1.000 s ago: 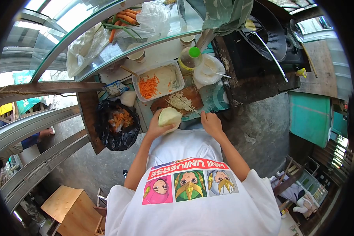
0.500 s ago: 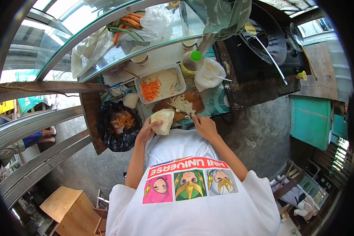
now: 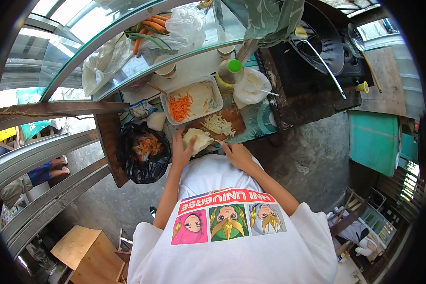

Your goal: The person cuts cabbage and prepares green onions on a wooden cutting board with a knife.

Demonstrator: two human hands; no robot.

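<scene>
My left hand [image 3: 181, 150] grips a pale peeled vegetable piece [image 3: 198, 140] at the front left of a wooden cutting board [image 3: 239, 124]. My right hand [image 3: 236, 154] is closed by the board's front edge, around something I cannot make out. Pale shreds [image 3: 218, 125] lie in a pile on the board. Behind it, a white rectangular tub [image 3: 217, 100] holds shredded carrot [image 3: 180, 107] and a pale mixture, with a wooden handle sticking out at its back left corner.
A black bag of peelings [image 3: 146, 147] is on the left. Behind are a green-capped jar [image 3: 230, 74], a white bag with a spoon [image 3: 252, 87] and a glass case with carrots [image 3: 154, 25]. A wok [image 3: 324, 40] sits at right. A person [image 3: 28, 182] is far left.
The pale vegetable piece has been lowered and tilted toward the board with my left hand. My right hand has shifted slightly left and down, away from the shreds.
</scene>
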